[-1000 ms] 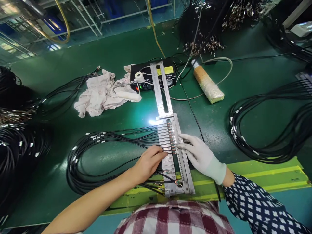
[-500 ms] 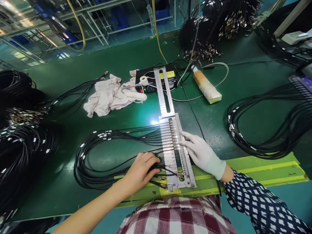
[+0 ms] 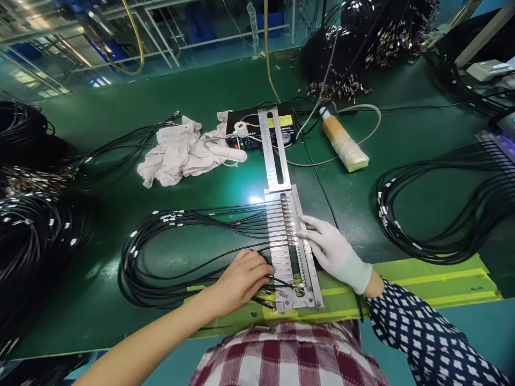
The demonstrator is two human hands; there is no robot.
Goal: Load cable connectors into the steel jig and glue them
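Observation:
A slotted metal fixture (image 3: 280,257) lies on the green bench, with a row of black cable ends set across its upper part. My bare left hand (image 3: 246,276) is closed on a black cable (image 3: 281,281) at the fixture's lower left edge; the cable's connector end reaches over the plate. More loose ends lie just below it. My right hand (image 3: 332,249), in a white glove, rests on the fixture's right rail with its fingers apart. The cables form a long loop (image 3: 132,257) to the left.
Behind the fixture stand a black control box (image 3: 243,120), a crumpled cloth (image 3: 171,153) and a wrapped bottle-like object (image 3: 344,142). Cable coils lie at the left (image 3: 36,230) and right (image 3: 386,214). Green mats with yellow tape (image 3: 438,281) line the front edge.
My left hand has moved slightly right, closer to the fixture, and its fingers have drawn together on the cable. My right hand stays on the rail.

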